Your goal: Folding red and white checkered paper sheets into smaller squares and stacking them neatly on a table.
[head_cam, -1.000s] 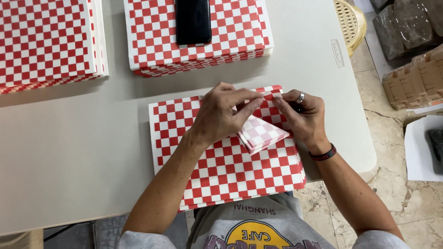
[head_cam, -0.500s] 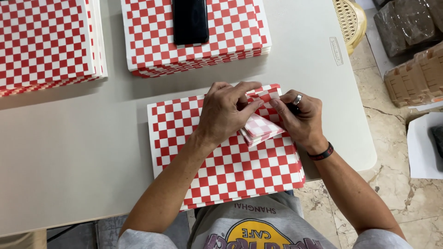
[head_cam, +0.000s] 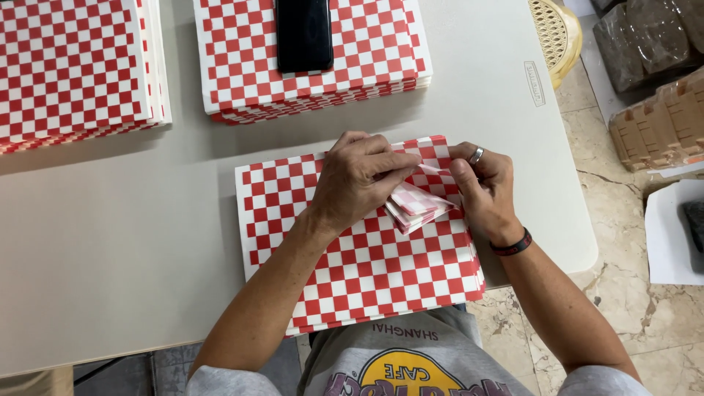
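Folded checkered paper (head_cam: pixel 415 206), pinched by left hand (head_cam: pixel 357 183), right hand (head_cam: pixel 485 191)

Left of the red-and-white checkered paper stack (head_cam: pixel 352 257), the pale desk (head_cam: pixel 110 257) lies bare and open. Behind it, a second checkered stack bearing a black phone (head_cam: pixel 303 33) blocks passage; a narrow bare strip runs between.

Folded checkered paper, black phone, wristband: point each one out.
folded checkered paper (head_cam: pixel 416 205), head view, its pale top face.
black phone (head_cam: pixel 303 33), head view, middle of its screen.
wristband (head_cam: pixel 513 246), head view, band on right wrist.
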